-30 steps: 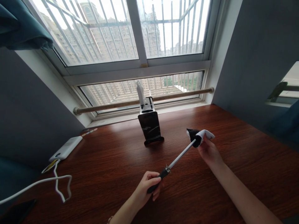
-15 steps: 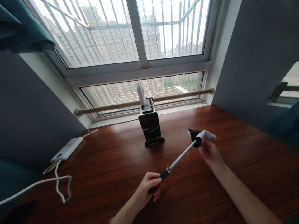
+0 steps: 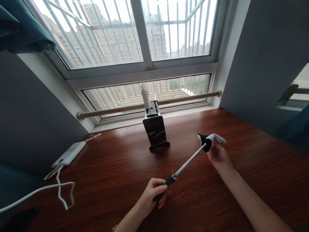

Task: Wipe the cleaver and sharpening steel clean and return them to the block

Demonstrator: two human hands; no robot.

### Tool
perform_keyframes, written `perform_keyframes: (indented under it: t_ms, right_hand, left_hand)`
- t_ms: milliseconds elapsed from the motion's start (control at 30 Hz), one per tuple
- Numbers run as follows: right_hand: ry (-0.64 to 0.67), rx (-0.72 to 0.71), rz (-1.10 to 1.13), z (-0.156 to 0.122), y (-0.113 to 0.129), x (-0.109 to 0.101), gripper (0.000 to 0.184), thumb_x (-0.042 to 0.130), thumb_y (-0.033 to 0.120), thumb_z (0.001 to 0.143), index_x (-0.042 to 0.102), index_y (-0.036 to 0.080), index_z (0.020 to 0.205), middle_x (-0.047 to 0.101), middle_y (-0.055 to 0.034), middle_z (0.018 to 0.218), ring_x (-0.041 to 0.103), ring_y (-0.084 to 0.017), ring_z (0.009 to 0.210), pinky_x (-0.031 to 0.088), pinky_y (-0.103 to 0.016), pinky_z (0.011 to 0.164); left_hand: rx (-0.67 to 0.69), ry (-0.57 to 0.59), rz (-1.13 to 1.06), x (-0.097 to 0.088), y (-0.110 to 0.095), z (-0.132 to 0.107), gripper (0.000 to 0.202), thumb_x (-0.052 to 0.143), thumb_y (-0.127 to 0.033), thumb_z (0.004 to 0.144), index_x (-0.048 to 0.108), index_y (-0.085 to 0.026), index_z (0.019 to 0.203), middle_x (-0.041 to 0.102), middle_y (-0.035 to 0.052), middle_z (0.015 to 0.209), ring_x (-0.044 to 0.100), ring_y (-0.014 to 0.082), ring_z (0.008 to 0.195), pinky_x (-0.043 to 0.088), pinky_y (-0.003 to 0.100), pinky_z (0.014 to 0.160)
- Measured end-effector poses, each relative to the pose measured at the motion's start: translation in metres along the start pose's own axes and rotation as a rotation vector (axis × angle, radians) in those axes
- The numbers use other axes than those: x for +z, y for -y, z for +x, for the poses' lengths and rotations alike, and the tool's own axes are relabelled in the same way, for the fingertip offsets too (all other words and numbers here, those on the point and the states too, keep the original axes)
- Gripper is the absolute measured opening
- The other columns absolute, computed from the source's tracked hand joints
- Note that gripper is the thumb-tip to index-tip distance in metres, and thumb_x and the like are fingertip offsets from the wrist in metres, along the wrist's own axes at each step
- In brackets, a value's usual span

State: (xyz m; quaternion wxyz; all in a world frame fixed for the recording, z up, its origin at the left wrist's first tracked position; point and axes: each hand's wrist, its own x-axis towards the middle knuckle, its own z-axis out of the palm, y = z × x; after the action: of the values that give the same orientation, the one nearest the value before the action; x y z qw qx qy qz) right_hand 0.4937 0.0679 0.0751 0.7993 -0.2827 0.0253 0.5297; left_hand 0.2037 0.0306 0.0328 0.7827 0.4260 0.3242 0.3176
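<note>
The left hand (image 3: pixel 156 190), low and just right of the frame's centre line, is closed round the black handle (image 3: pixel 171 179) of a metal rod (image 3: pixel 189 161), thumb along the top. The rod slants up to the right, and its far end meets a black-and-white cloth (image 3: pixel 216 139) right of centre; the right hand (image 3: pixel 219 158) has its fingers bent in a pinch on that cloth. How much of the tip the folds hide, I cannot tell.

Beneath both is a reddish-brown worktop (image 3: pixel 116 167), its wood grain running across the frame and a pale sheen of daylight lying near the middle. A black stand (image 3: pixel 156 130) rests there upright, just left of the rod, with slots in its top and a whitish wrapped thing (image 3: pixel 145 96) poking up out of it. At the left, a white device (image 3: pixel 70 154) lies near the worktop's edge, a white cable (image 3: pixel 36 190) looping below it; a dark flat object (image 3: pixel 21 219) sits in the lower left corner.

Beyond the far edge stands a wide window (image 3: pixel 142 73) — pale frame, a tan rail (image 3: pixel 113 111) across its lower pane. Through it show metal bars, tower blocks and some greenery. Grey-blue walls (image 3: pixel 260 64) flank it, and a teal curtain (image 3: pixel 24 30) hangs bunched in the upper left.
</note>
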Motion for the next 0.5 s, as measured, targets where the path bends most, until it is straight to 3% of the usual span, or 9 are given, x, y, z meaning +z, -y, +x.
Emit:
perform_keyframes:
  t_ms: [233,333,433,500]
  right_hand:
    - [-0.011,-0.012,0.005,0.001,0.001,0.001,0.025,0.046,0.018,0.092,0.066,0.021,0.077,0.069,0.0035,0.085,0.065,-0.005,0.079,0.049,-0.014,0.087]
    - [0.121,-0.063,-0.037,0.002,-0.002,-0.004,0.006,0.061,0.019,0.082,0.067,0.022,0.082,0.069,0.0035,0.091,0.064,-0.007,0.085,0.049,-0.017,0.087]
    - [0.309,-0.094,-0.154,-0.002,-0.008,-0.008,0.020,0.075,0.022,0.068,0.068,0.022,0.086,0.069,0.0020,0.094,0.063,-0.012,0.090,0.051,-0.022,0.086]
    - [0.368,-0.095,-0.237,-0.005,-0.012,-0.011,0.024,0.079,0.023,0.063,0.068,0.021,0.085,0.069,0.0015,0.089,0.063,-0.013,0.088,0.052,-0.022,0.081]
  left_hand:
    - [0.041,-0.042,0.051,0.002,0.000,-0.002,0.029,0.070,-0.035,0.066,0.063,-0.008,0.061,0.042,-0.0021,0.039,0.030,0.0046,0.030,0.026,0.018,0.028]
    - [0.074,-0.055,0.055,0.002,0.000,-0.003,0.029,0.069,-0.036,0.067,0.062,-0.008,0.062,0.040,-0.0028,0.038,0.029,0.0047,0.030,0.026,0.018,0.029]
    - [0.114,-0.064,0.033,0.000,0.000,-0.004,0.028,0.067,-0.035,0.068,0.062,-0.008,0.064,0.040,-0.0033,0.037,0.029,0.0049,0.029,0.023,0.018,0.029]
    - [0.114,-0.055,0.033,-0.001,0.000,-0.003,0.026,0.066,-0.034,0.069,0.062,-0.009,0.065,0.040,-0.0034,0.037,0.028,0.0049,0.029,0.023,0.018,0.030]
